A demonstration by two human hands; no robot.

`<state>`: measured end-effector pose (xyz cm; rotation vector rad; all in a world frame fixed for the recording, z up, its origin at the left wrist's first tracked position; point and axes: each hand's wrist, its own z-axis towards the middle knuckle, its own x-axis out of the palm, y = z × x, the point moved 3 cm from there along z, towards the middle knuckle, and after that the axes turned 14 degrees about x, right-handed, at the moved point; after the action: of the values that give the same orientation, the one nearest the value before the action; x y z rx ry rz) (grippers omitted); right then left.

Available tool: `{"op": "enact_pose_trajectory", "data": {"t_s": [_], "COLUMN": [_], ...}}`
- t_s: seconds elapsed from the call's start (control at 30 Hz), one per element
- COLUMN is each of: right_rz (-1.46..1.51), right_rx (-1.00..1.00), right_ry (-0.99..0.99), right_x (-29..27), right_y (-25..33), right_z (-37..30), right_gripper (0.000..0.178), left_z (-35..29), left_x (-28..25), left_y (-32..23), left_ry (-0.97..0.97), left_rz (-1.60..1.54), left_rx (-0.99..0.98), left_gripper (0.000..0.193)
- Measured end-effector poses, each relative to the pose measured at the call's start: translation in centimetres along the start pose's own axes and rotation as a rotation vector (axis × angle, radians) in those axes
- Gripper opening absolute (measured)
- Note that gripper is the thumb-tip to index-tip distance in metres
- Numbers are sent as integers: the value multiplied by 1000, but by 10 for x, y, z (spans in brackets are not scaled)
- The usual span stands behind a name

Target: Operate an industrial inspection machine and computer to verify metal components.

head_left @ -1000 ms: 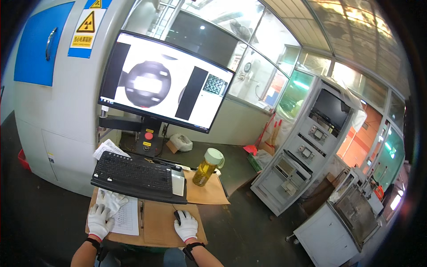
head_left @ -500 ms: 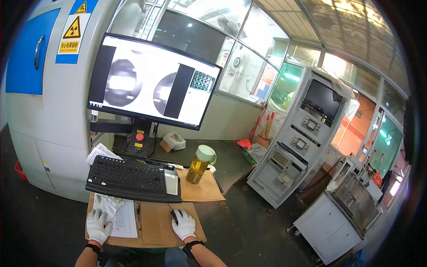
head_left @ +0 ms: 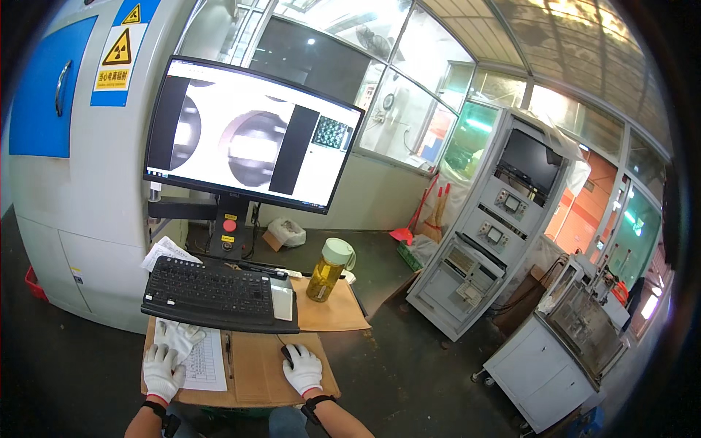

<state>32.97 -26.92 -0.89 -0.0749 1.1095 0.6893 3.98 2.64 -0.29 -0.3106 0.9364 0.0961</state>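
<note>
Lower left, a flattened left hand (head_left: pixel 163 374) rests apart from the right hand (head_left: pixel 303 372) cupping a computer mouse (head_left: pixel 286 355), bulky glove (head_left: pixel 308 379) risking misclicks.

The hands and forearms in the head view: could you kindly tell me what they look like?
The left hand and right hand wear white gloves with reddish cuff trim. A black band circles each wrist, and no sleeve covers the visible forearms.
</note>
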Motion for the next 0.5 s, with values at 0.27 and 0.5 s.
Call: {"op": "enact_pose_trajectory", "data": {"t_s": [0.27, 0.5], "right_rz": [3, 19], "right_rx": [11, 23], "right_ry": [42, 66], "right_x": [-8, -11], "right_y": [4, 6], "right_z": [1, 3], "right_gripper": [51, 49], "left_z": [-3, -3], "left_x": [5, 7], "left_y": [3, 2], "left_ry": [-28, -94], "left_rz": [26, 60], "left_rx": [31, 55], "left_gripper": [42, 40]}}
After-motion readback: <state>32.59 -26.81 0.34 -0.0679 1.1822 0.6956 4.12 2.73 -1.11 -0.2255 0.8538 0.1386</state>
